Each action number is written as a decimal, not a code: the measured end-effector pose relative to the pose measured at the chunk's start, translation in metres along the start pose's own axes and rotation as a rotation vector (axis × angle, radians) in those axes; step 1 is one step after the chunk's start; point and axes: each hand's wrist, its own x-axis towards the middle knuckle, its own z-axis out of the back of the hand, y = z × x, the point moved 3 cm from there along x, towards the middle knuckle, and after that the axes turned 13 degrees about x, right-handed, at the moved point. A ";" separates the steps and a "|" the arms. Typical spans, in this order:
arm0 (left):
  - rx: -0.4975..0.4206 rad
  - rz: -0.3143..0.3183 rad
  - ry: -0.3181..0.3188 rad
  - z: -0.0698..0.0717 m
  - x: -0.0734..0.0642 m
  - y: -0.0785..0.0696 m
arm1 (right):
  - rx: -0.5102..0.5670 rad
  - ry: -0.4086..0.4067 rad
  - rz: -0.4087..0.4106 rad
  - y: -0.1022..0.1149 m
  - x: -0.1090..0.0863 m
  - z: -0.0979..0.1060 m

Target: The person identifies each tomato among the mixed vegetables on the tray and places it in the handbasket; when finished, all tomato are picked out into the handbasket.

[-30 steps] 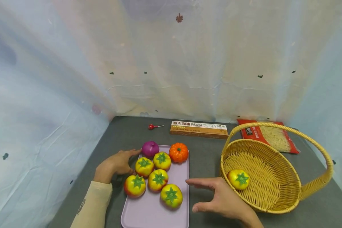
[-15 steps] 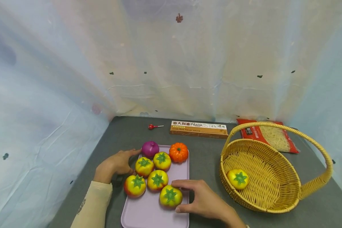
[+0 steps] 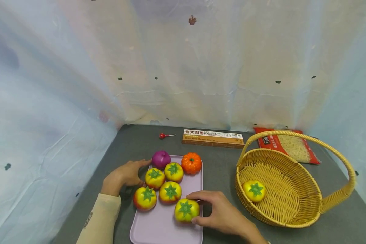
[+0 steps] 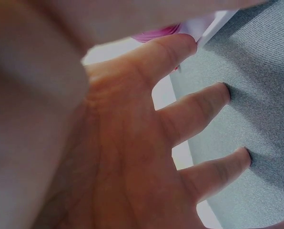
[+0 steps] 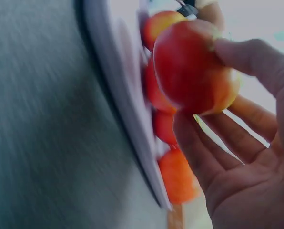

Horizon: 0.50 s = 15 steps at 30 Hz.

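Observation:
My right hand [image 3: 221,211] pinches a yellow and red toy tomato [image 3: 186,210] with a green star-shaped top between thumb and fingers. In the right wrist view, the held tomato [image 5: 194,67] shows its red underside, just above the lilac tray [image 3: 161,230]. Several like tomatoes, one of them the tomato [image 3: 169,192] beside the held one, sit on that tray with a purple toy onion [image 3: 161,160] and an orange toy pumpkin [image 3: 191,163]. My left hand [image 3: 126,174] rests at the tray's left edge, fingers spread, holding nothing. One more tomato [image 3: 254,190] lies inside the wicker basket [image 3: 280,222].
The basket's tall handle [image 3: 347,169] arches over it at the right. Behind stand a pasta box [image 3: 213,138] and a red noodle bag [image 3: 292,147]. A red lollipop [image 3: 162,136] lies at the back left. Patterned curtains [image 3: 183,84] enclose the grey table.
My right hand has moved left from beside the basket to the tray and has taken hold of the nearest tomato, which has shifted slightly right. My left hand has stayed in place.

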 end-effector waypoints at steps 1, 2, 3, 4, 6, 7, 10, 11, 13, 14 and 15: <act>-0.001 -0.002 -0.001 0.000 0.000 0.000 | 0.019 -0.003 -0.014 0.002 -0.004 0.005; 0.001 -0.007 -0.003 -0.001 0.000 0.000 | 0.035 -0.010 -0.025 0.004 -0.008 0.011; 0.001 -0.011 -0.006 -0.001 0.000 0.000 | 0.050 -0.019 -0.042 0.007 -0.012 0.016; 0.002 -0.015 -0.008 -0.001 0.001 0.000 | 0.066 -0.032 -0.050 0.009 -0.017 0.023; 0.002 -0.020 -0.012 -0.002 0.001 0.001 | 0.087 -0.066 -0.062 0.013 -0.028 0.036; 0.002 -0.022 -0.014 -0.002 0.001 0.001 | 0.093 -0.087 -0.053 0.014 -0.034 0.043; 0.001 -0.020 -0.013 -0.002 0.002 0.001 | 0.100 -0.141 -0.053 0.020 -0.055 0.065; 0.000 -0.017 -0.011 -0.002 0.002 0.001 | 0.091 -0.158 -0.053 0.023 -0.063 0.072; -0.002 -0.015 -0.011 -0.002 0.002 0.001 | 0.066 -0.191 -0.058 0.027 -0.079 0.088; -0.003 -0.014 -0.012 -0.002 0.002 0.002 | 0.051 -0.206 -0.076 0.029 -0.088 0.097; -0.004 -0.014 -0.013 -0.002 0.002 0.002 | 0.035 -0.225 -0.085 0.030 -0.096 0.105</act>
